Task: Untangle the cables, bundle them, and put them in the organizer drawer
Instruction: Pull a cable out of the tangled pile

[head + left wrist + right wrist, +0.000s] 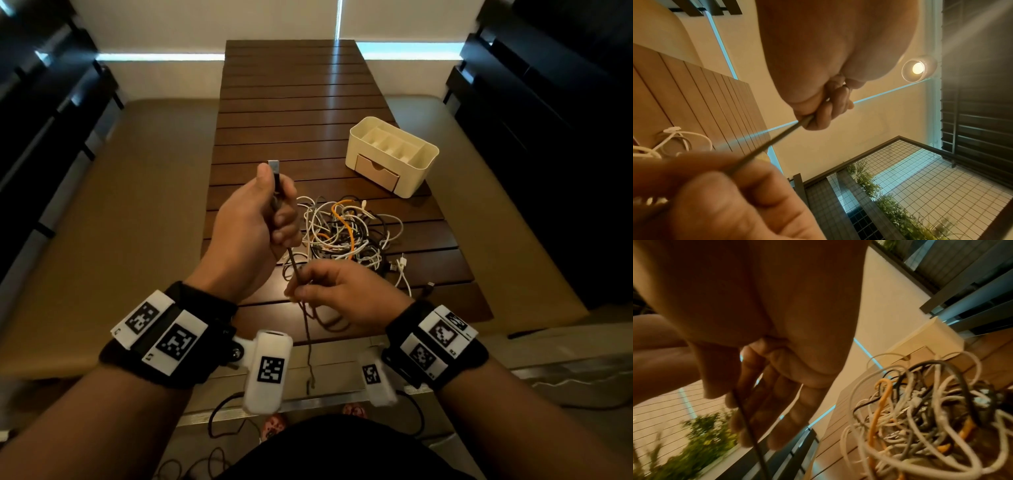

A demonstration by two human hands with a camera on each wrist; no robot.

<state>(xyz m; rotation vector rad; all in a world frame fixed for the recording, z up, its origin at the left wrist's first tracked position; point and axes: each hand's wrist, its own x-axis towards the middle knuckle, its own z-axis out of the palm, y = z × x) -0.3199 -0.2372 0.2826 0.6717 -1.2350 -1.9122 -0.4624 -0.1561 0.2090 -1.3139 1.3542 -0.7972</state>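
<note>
My left hand [274, 212] is raised over the table and grips a thin brown cable [294, 263] just below its metal USB plug [274, 167]. Lower down, my right hand [301, 287] pinches the same cable between thumb and fingers, and the length between the hands is taut [777, 141]. The rest of it loops on the table edge and hangs toward the floor. A tangle of white, black, grey and orange cables [349, 233] lies on the table behind the hands. The cream organizer [421, 171] stands at the right rear, with its small drawer [376, 173] closed.
The dark slatted wooden table [291, 113] runs away from me between two tan cushioned benches [120, 222]. Loose white plug ends [400, 265] lie at the right of the tangle. Black wires trail on the floor near my feet [222, 421].
</note>
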